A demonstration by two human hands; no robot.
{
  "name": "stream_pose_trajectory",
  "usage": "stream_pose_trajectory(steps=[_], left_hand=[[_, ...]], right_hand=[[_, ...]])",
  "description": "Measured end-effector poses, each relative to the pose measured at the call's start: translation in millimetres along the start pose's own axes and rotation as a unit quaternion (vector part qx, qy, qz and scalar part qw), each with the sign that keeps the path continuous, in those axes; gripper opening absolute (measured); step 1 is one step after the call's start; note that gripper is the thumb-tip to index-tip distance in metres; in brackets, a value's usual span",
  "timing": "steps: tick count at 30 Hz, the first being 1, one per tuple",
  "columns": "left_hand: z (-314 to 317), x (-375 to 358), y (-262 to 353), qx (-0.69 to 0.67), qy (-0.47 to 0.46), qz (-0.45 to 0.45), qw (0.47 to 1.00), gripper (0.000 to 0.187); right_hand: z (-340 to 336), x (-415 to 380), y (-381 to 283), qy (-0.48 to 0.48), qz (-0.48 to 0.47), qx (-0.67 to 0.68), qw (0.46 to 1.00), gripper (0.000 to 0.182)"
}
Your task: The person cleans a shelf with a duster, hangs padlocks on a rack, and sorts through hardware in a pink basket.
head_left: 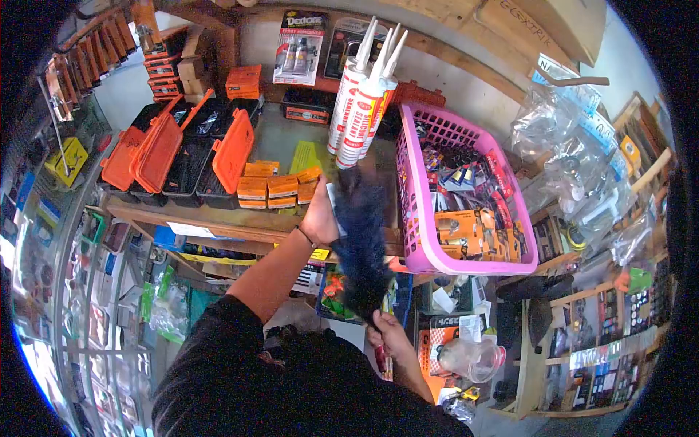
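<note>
My right hand (393,339) is closed round the handle of a dark, bushy duster (362,255), whose red end (380,357) shows below the fist. The duster points up toward the shelf and is smeared by motion. To its left, my left hand (320,215) is raised at the shelf's front edge, curled along a narrow white edge (336,207). The duster hides its fingertips and most of what it holds. White-and-red silicone sealant tubes (357,116) stand upright just beyond the duster. Small orange boxes (267,191) are stacked to the left of my left hand.
A pink basket (408,197) of packaged goods sits at the right of the shelf. Black cases with orange lids (159,151) line the left. Blister packs (299,47) hang behind, plastic bags (575,146) hang at right, and glass shelving (87,291) stands at left.
</note>
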State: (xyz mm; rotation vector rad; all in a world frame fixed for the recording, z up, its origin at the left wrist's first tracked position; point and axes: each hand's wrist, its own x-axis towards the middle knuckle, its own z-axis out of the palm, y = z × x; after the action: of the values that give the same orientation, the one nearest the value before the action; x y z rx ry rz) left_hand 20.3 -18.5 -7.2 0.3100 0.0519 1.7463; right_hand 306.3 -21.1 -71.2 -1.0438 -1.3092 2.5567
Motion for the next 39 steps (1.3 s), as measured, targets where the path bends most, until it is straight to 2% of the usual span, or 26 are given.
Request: stream_pose_trajectory(steps=[1, 3, 4, 5, 7, 11, 12, 13, 15, 17, 18, 19, 21, 23, 25, 27, 28, 30, 31, 32, 33, 34, 35, 37, 39], left_hand=[[-11, 2, 4, -0.009, -0.100, -0.057, 0.993, 0.061], [-17, -5, 4, 0.017, -0.001, -0.044, 0.999, 0.058], [-4, -9, 2, 0.016, -0.026, -0.014, 0.999, 0.060], [11, -7, 3, 0.023, 0.083, -0.024, 0.996, 0.064], [12, -4, 0, -0.012, 0.022, -0.008, 1.000, 0.066], [13, -6, 2, 0.018, -0.006, -0.032, 0.999, 0.065], [14, -4, 3, -0.009, 0.001, -0.034, 0.999, 0.068], [13, -5, 3, -0.036, 0.011, -0.035, 0.999, 0.072], [5, -9, 3, -0.028, -0.003, -0.030, 0.999, 0.071], [-14, -5, 4, 0.015, -0.048, -0.034, 0.998, 0.066], [-10, -7, 4, -0.005, -0.009, -0.045, 0.999, 0.071], [-6, -9, 3, -0.002, -0.010, -0.050, 0.999, 0.071], [2, -15, 1, 0.030, 0.047, -0.012, 0.998, 0.076], [6, -30, -3, 0.032, 0.047, -0.019, 0.998, 0.078], [5, -53, -6, 0.022, -0.005, -0.071, 0.997, 0.080], [1, -89, -11, -0.008, -0.011, -0.114, 0.993, 0.081], [3, -112, -11, -0.023, 0.047, -0.141, 0.989, 0.081], [-12, -151, -11, 0.005, 0.017, -0.142, 0.990, 0.083], [-7, -171, -8, 0.011, 0.052, -0.161, 0.986, 0.083], [-11, -188, -9, 0.001, 0.084, -0.163, 0.983, 0.083], [-17, -201, -8, 0.049, 0.086, -0.180, 0.979, 0.084], [-31, -217, -16, 0.079, 0.081, -0.172, 0.979, 0.084], [-40, -227, -19, 0.108, 0.054, -0.181, 0.976, 0.082], [-106, -241, -35, 0.194, 0.029, -0.218, 0.956, 0.078], [-94, -247, -33, 0.198, 0.046, -0.237, 0.950, 0.081]], right_hand=[[0, -1, 2, 0.002, -0.002, 0.002, 1.000, 0.025], [-3, -2, 2, -0.013, -0.015, -0.040, 0.999, 0.027], [-3, -2, -5, 0.037, 0.002, -0.025, 0.999, 0.028], [-3, -1, -7, 0.036, 0.003, -0.029, 0.999, 0.028], [1, -2, -9, 0.059, -0.011, 0.002, 0.998, 0.027], [-5, -6, -5, -0.010, 0.001, 0.038, 0.999, 0.024], [0, -9, -10, 0.028, -0.012, 0.059, 0.998, 0.023], [3, -11, -14, 0.026, -0.013, 0.056, 0.998, 0.023], [10, -12, -20, 0.076, -0.055, 0.074, 0.993, 0.022], [16, -8, -27, 0.082, -0.068, 0.074, 0.992, 0.023], [20, -6, -35, 0.067, -0.091, 0.087, 0.990, 0.023], [24, -4, -43, 0.053, -0.114, 0.101, 0.987, 0.023], [24, 8, -56, 0.013, -0.147, 0.089, 0.985, 0.020], [39, 13, -71, 0.040, -0.167, 0.047, 0.984, 0.017], [45, 25, -79, 0.057, -0.186, 0.021, 0.981, 0.016], [52, 37, -86, 0.073, -0.206, -0.005, 0.976, 0.016], [57, 42, -90, 0.087, -0.225, -0.023, 0.970, 0.019], [63, 57, -91, 0.118, -0.258, -0.047, 0.958, 0.031], [66, 60, -93, 0.116, -0.263, -0.044, 0.957, 0.031], [69, 64, -96, 0.149, -0.256, -0.113, 0.948, 0.034], [70, 68, -101, 0.181, -0.248, -0.182, 0.934, 0.037], [67, 66, -108, 0.172, -0.217, -0.247, 0.929, 0.037], [74, 67, -112, 0.173, -0.222, -0.247, 0.927, 0.037], [83, 64, -118, 0.267, -0.184, -0.389, 0.862, 0.041], [70, 75, -116, 0.273, -0.179, -0.422, 0.846, 0.045]])
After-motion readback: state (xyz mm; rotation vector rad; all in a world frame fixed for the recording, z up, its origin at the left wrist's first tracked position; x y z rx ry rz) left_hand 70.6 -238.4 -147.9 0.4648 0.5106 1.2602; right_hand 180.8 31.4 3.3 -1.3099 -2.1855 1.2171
